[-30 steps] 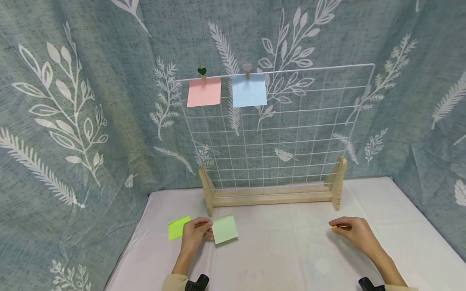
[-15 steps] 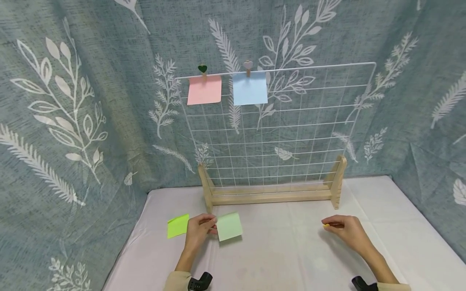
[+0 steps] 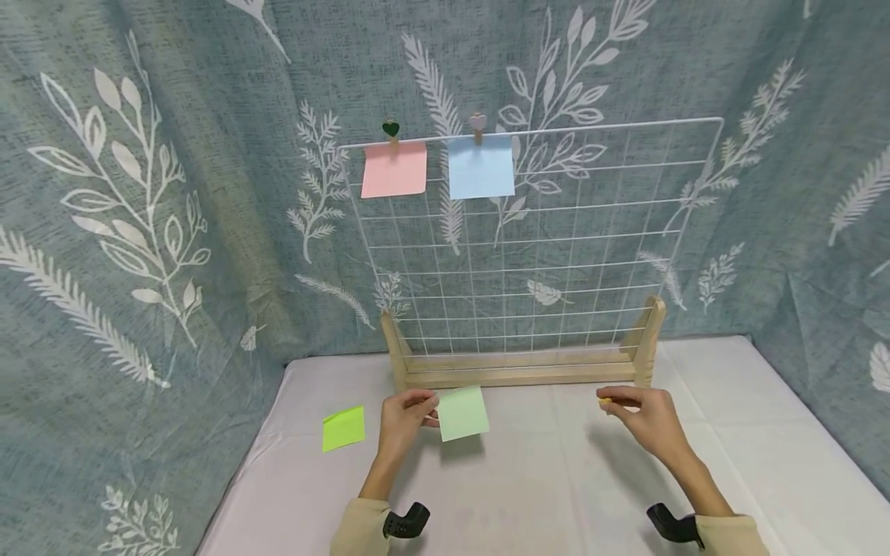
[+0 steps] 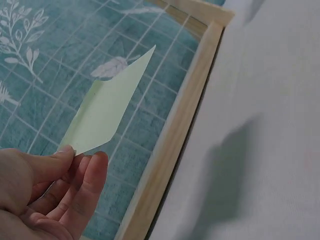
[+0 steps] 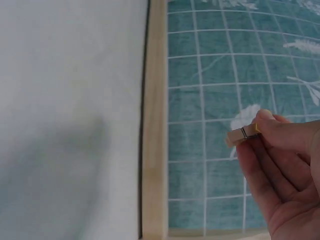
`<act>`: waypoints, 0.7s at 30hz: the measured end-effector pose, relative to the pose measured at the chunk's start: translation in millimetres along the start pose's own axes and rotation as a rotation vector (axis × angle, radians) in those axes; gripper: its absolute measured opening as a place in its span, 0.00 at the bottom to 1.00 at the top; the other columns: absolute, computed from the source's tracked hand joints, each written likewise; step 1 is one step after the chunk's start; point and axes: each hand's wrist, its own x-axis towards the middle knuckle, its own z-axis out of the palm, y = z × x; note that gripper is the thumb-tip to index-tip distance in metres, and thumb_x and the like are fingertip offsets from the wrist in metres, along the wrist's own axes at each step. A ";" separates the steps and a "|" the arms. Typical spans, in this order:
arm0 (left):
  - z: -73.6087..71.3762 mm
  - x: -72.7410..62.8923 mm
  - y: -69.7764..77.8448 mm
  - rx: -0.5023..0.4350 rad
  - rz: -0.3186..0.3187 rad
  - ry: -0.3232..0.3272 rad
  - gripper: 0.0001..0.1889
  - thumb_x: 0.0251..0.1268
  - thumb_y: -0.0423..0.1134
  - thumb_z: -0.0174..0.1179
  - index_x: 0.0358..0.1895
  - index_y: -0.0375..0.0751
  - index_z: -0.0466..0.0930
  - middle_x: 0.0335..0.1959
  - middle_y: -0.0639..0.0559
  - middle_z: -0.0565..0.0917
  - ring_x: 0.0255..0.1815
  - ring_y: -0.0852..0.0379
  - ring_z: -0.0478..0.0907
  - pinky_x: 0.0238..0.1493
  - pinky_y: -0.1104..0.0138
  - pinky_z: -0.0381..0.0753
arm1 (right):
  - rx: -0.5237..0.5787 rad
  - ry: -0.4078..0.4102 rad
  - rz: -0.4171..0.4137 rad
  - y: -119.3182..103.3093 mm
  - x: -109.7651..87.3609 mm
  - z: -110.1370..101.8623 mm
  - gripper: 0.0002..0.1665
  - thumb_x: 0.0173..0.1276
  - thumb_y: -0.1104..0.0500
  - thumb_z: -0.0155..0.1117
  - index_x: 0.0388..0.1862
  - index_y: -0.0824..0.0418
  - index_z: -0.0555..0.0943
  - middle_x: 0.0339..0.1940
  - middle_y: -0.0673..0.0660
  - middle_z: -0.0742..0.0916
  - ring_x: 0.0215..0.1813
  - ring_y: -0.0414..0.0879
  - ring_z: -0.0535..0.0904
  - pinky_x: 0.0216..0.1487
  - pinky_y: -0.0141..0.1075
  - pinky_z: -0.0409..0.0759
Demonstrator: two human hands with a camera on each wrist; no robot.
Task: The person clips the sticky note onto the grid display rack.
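Observation:
My left hand (image 3: 405, 417) pinches a pale green sticky note (image 3: 463, 413) by its left edge, raised above the table with its shadow below. In the left wrist view the note (image 4: 107, 110) has a slight fold along one edge, and thumb and fingers hold its corner. My right hand (image 3: 643, 417) pinches a small wooden clothespin (image 5: 239, 135) with a bit of yellow at its held end; the clip's mouth points away from the fingertips. Both hands are in front of a white wire grid (image 3: 549, 270) in a wooden stand (image 3: 521, 377).
On the grid's top bar a pink note (image 3: 394, 171) and a blue note (image 3: 481, 168) hang from clothespins with heart tops, one dark green (image 3: 391, 129), one pale pink (image 3: 477, 122). A bright green note (image 3: 344, 428) lies on the white-covered table (image 3: 528, 494). Patterned curtain (image 3: 229, 232) surrounds it.
My left hand has moved right and away from me with the pale green note, clear of the bright green one. My right hand has moved left and forward with the clothespin.

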 end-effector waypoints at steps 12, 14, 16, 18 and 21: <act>9.8 8.1 18.6 0.011 0.029 -0.020 0.07 0.64 0.24 0.62 0.41 0.19 0.81 0.29 0.42 0.84 0.24 0.59 0.81 0.29 0.64 0.88 | 0.052 0.032 0.073 -4.3 5.4 -12.7 0.14 0.57 0.71 0.73 0.44 0.69 0.87 0.37 0.61 0.90 0.35 0.35 0.86 0.33 0.20 0.81; 9.0 9.6 21.3 0.007 0.037 -0.015 0.07 0.63 0.23 0.62 0.40 0.19 0.81 0.28 0.42 0.84 0.24 0.59 0.81 0.28 0.64 0.88 | 0.043 0.043 0.083 -5.8 7.9 -14.0 0.14 0.56 0.72 0.73 0.43 0.69 0.87 0.37 0.61 0.90 0.35 0.36 0.86 0.33 0.19 0.81; 9.0 10.4 23.0 0.004 0.037 -0.023 0.06 0.62 0.22 0.62 0.39 0.18 0.81 0.28 0.41 0.84 0.24 0.59 0.81 0.29 0.64 0.88 | 0.032 0.047 0.088 -8.7 11.0 -14.8 0.14 0.56 0.72 0.73 0.43 0.69 0.87 0.37 0.62 0.90 0.34 0.37 0.87 0.32 0.19 0.81; 10.4 10.8 25.5 0.000 0.038 -0.034 0.06 0.62 0.22 0.62 0.39 0.19 0.81 0.29 0.41 0.84 0.25 0.58 0.81 0.29 0.63 0.89 | 0.025 0.064 0.082 -13.1 16.3 -15.9 0.14 0.56 0.72 0.73 0.43 0.69 0.87 0.36 0.63 0.90 0.33 0.36 0.86 0.31 0.19 0.81; 16.6 13.2 33.1 0.000 0.053 -0.044 0.06 0.62 0.22 0.62 0.39 0.19 0.82 0.29 0.40 0.84 0.26 0.57 0.82 0.30 0.62 0.89 | 0.027 0.116 0.078 -21.6 26.4 -17.1 0.13 0.57 0.71 0.73 0.43 0.68 0.88 0.36 0.63 0.89 0.32 0.30 0.84 0.30 0.19 0.81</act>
